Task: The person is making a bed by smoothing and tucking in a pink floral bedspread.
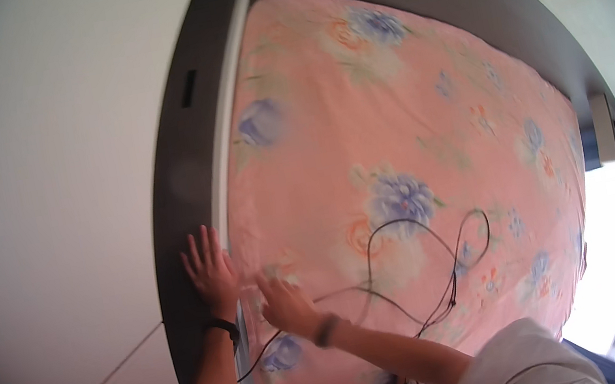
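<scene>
Left hand (212, 279): fingers apart, laid on flat dark grey board (179, 173). Right hand (287, 307): fingers bent, at left edge of pink floral fabric sheet (321, 173); whether it grips, cannot tell. Sheet: spread out, right of the board. Thin black looped cable (452, 300): lies across the sheet, right of both hands.
</scene>
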The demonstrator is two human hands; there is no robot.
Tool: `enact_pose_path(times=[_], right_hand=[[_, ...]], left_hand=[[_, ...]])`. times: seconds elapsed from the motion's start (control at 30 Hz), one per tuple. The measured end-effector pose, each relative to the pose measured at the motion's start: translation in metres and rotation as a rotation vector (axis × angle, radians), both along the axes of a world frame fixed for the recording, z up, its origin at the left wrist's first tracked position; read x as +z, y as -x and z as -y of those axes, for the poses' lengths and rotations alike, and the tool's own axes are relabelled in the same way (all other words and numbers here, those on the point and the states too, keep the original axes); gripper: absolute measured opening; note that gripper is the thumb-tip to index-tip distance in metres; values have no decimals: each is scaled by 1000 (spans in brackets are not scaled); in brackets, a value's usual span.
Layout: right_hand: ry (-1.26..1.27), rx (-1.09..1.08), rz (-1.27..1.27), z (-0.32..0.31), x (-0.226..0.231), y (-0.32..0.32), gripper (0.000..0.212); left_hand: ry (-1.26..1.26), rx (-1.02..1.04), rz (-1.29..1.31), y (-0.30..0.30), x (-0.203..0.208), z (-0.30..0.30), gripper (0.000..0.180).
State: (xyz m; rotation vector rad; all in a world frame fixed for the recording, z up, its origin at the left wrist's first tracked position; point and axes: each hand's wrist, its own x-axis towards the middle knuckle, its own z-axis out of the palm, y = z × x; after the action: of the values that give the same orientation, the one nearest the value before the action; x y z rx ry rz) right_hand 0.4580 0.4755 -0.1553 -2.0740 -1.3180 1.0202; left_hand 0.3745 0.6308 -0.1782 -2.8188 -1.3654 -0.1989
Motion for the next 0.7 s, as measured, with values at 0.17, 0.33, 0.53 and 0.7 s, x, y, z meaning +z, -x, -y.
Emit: enact_pose_path(times=[0.17, 0.33, 0.53, 0.7], right_hand=[[425, -47, 9, 190, -4, 106, 55], [102, 23, 382, 266, -89, 181, 56], [71, 436, 189, 276, -38, 34, 37], [-47, 265, 353, 324, 155, 127, 36]], left_hand=[[-28, -13, 89, 20, -12, 3, 62], [163, -9, 31, 68, 11, 33, 60], [1428, -387, 318, 159, -14, 290, 40], [1099, -277, 215, 493, -20, 445, 46]])
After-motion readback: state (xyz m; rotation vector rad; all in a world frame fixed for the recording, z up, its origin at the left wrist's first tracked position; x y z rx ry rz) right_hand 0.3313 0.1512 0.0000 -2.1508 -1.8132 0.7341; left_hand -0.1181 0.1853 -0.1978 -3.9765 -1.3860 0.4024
